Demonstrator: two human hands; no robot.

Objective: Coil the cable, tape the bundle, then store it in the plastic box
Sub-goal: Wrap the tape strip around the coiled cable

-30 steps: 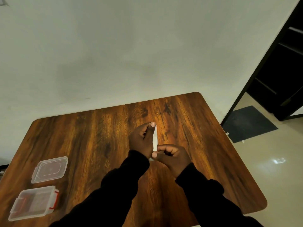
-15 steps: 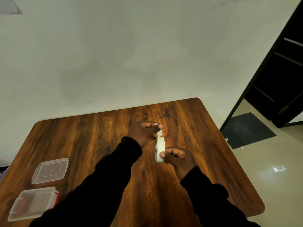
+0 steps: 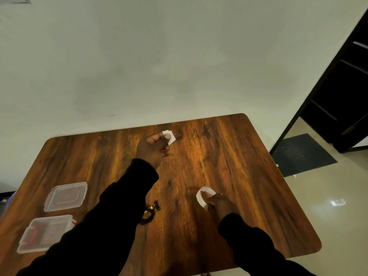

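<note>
My left hand (image 3: 153, 149) is raised over the far middle of the wooden table (image 3: 249, 176) and pinches a short torn piece of white tape (image 3: 169, 136). My right hand (image 3: 218, 204) is lower and nearer, holding the white tape roll (image 3: 203, 195) close to the tabletop. The black coiled cable (image 3: 149, 213), with a yellow marking, lies on the table partly hidden under my left sleeve. The clear plastic box (image 3: 42, 233) with red clips stands open at the near left, and its lid (image 3: 65, 196) lies just beyond it.
The table's far edge meets a plain pale wall. To the right the table ends above a tiled floor with a dark mat (image 3: 302, 154) and a dark doorway (image 3: 342, 92).
The tape piece has come off the roll. My left hand moved up and away with it, while my right hand dropped toward the table with the roll. The cable has come into view.
</note>
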